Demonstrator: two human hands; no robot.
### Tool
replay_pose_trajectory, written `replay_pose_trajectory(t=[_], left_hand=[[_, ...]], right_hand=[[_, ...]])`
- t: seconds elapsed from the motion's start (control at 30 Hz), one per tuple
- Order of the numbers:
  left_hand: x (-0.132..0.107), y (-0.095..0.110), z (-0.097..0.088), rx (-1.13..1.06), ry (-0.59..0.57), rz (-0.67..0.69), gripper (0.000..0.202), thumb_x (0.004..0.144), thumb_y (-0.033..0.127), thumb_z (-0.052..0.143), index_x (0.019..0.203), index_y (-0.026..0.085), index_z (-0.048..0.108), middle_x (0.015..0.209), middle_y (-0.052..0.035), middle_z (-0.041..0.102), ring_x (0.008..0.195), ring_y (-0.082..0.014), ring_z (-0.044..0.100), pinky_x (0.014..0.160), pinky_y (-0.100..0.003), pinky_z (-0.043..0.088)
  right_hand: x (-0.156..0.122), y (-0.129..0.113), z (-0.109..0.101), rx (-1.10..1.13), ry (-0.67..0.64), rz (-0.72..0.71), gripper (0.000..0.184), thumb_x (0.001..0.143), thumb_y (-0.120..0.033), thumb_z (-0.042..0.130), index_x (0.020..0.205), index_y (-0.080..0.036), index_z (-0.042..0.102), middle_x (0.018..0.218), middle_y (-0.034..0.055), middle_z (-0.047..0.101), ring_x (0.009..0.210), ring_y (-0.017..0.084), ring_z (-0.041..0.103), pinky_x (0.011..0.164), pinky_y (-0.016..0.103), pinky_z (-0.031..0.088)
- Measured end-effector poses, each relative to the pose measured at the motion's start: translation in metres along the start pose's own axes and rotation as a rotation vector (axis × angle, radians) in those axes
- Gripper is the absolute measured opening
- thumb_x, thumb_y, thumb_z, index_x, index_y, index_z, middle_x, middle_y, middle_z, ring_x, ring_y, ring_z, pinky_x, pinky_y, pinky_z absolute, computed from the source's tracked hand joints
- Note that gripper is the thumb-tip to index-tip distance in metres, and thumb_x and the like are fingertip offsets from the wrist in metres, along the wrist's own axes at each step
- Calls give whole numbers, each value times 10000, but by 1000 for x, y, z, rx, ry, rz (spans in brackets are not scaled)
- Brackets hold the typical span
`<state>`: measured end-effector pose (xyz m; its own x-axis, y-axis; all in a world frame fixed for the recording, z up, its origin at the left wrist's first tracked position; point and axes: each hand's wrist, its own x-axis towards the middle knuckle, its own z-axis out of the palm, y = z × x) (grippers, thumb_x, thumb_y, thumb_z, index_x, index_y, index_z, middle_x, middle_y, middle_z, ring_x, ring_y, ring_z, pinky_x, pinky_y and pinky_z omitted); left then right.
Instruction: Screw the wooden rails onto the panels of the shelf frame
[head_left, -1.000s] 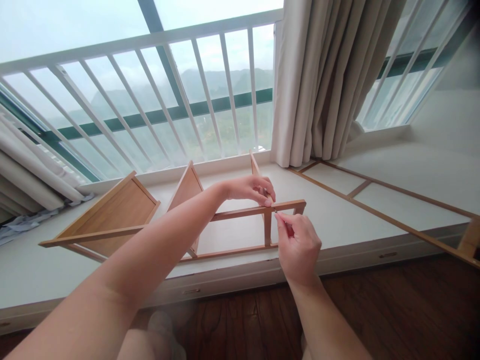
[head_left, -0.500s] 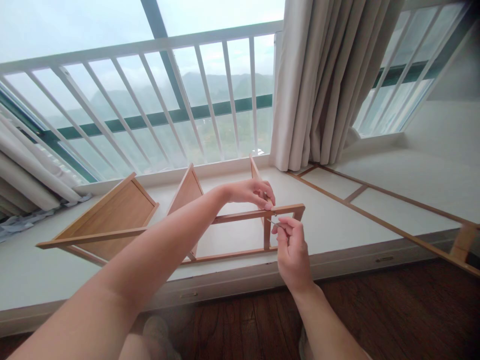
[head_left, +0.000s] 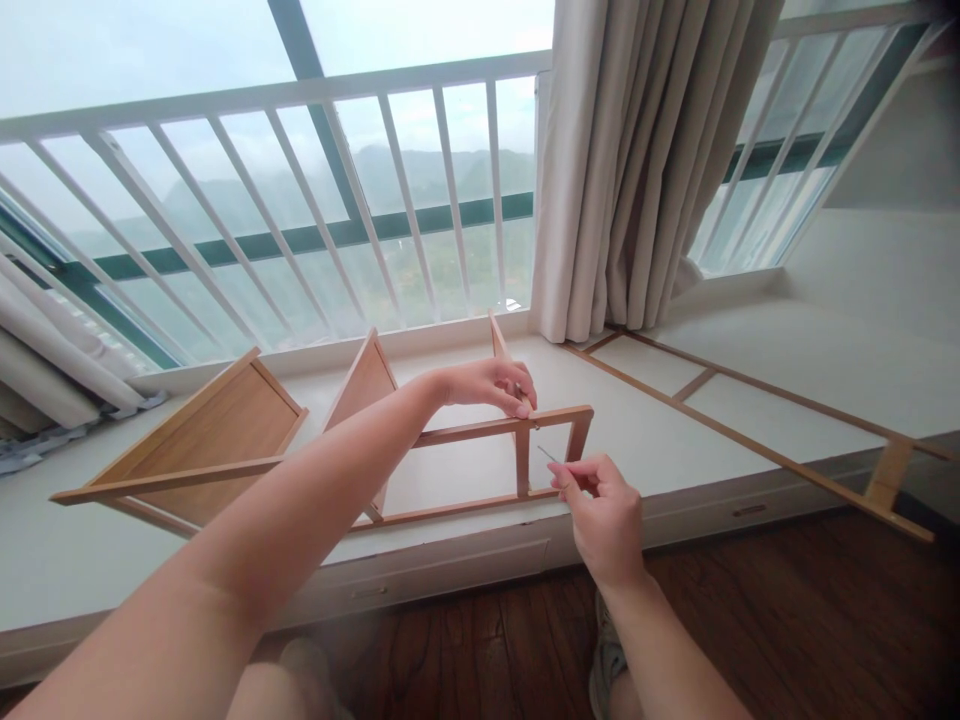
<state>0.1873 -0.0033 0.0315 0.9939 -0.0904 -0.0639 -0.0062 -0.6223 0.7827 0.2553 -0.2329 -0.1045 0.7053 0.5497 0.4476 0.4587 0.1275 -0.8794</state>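
A wooden shelf frame (head_left: 450,434) lies on its side on the white ledge, its shelf boards standing up between the rails. My left hand (head_left: 495,387) is closed over the upper rail near the right end, fingers curled around the edge of the end shelf board there. In front of that joint, my right hand (head_left: 607,510) pinches a thin metal hex key (head_left: 547,454). The key's tip points up and left toward the rail, apart from it. A small fitting shows on the rail below my left fingers.
A second wooden ladder-like frame (head_left: 720,427) lies on the ledge (head_left: 652,440) to the right. Behind stand a white railing (head_left: 300,95) with window glass and a beige curtain (head_left: 600,180). Dark wooden floor (head_left: 480,650) runs below the ledge, with my feet on it.
My right hand has drawn back right and down, taking the hex key away from the rail joint. My left hand keeps its place on the frame. The whole view has shifted slightly.
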Motion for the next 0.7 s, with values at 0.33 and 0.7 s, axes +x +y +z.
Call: replay_pose_trajectory(t=[0.33, 0.7], left_hand=[[2, -3, 1, -4, 7, 6, 344, 739, 460, 754, 963, 198, 741, 1045, -64, 558, 878, -150, 573, 904, -320, 456], [3, -2, 0, -2, 26, 6, 351, 714, 462, 774, 947, 199, 752, 1026, -68, 579, 863, -155, 585, 893, -324, 465]], right_hand=[[2, -22, 4, 47, 103, -490, 188, 809, -63, 693, 877, -202, 587, 802, 11, 648, 730, 139, 609, 695, 296, 514], [6, -28, 7, 32, 101, -503, 211, 798, -47, 700, 881, -198, 579, 807, 8, 642, 736, 131, 596, 697, 292, 512]])
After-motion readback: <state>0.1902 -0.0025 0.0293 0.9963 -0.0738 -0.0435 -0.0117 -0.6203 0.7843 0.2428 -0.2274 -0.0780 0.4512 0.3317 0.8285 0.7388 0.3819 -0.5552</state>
